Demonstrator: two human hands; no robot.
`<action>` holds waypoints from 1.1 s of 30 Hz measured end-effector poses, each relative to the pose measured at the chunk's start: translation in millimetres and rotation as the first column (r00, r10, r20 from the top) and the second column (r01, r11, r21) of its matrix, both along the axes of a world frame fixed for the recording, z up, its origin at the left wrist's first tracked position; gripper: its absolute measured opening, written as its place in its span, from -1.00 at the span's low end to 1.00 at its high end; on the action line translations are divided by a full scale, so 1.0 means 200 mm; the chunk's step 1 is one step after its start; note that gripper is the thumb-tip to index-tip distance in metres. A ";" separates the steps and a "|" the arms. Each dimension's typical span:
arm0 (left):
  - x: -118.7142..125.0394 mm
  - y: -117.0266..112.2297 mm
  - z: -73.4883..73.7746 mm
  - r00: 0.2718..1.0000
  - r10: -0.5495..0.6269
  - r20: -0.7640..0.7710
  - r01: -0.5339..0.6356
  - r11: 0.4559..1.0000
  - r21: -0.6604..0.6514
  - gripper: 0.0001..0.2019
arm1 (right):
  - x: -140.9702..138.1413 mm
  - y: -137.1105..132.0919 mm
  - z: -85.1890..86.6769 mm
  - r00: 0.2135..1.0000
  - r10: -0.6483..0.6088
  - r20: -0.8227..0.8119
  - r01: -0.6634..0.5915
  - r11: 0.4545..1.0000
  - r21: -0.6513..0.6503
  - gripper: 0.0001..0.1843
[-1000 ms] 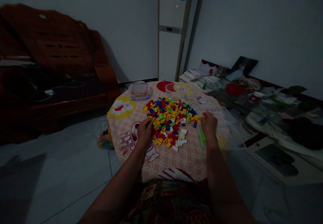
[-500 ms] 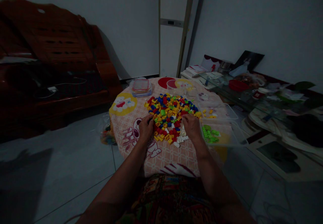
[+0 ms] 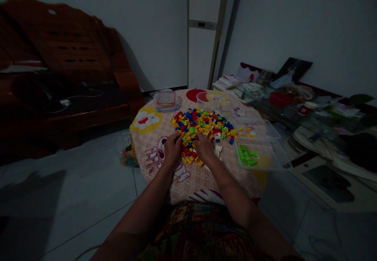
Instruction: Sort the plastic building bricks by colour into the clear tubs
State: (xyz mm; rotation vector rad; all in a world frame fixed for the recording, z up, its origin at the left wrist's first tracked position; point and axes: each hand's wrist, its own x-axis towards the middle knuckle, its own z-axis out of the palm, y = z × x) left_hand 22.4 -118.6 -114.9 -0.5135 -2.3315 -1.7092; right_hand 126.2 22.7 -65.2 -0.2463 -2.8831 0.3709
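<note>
A pile of toy building bricks (image 3: 203,125) in yellow, red, blue, green and white lies spread over the cloth-covered table. At the pile's near left edge is my left hand (image 3: 172,147), its fingers curled together beside yellow bricks; anything in them is too small and dark to make out. My right hand (image 3: 204,148) reaches over the near middle of the pile, fingers bent down among the bricks, and its fingertips are partly hidden. White bricks (image 3: 218,149) lie just right of it. To the right, a clear tray holds green bricks (image 3: 246,156), and a few yellow bricks (image 3: 246,130) sit in another clear tray behind.
Stacked lidded boxes (image 3: 166,99) stand at the table's back left, with a clear round tub (image 3: 206,101) at the back. A cluttered glass side table (image 3: 265,100) is on the right. A wooden bench (image 3: 70,64) stands left, and a plastic bag (image 3: 127,151) sits beside the table.
My right hand has moved left, from the pile's right side to its near middle, closer to my left hand. My left hand stays at the left edge. The view has shifted slightly.
</note>
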 end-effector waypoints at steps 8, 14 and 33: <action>-0.01 0.00 -0.01 1.000 0.006 0.001 -0.006 1.000 -0.009 -0.70 | 0.11 0.07 0.06 0.994 0.011 -0.107 -0.026 0.990 -0.140 -0.64; -0.01 0.00 -0.02 1.000 0.007 0.006 -0.007 1.000 -0.005 -0.69 | 0.25 0.29 0.08 0.951 -0.167 -0.261 0.110 0.969 -0.222 -0.66; -0.01 0.00 -0.01 1.000 0.007 -0.004 -0.007 1.000 -0.026 -0.70 | 0.35 0.81 0.21 0.753 -0.562 -0.342 0.554 0.822 -0.130 -0.62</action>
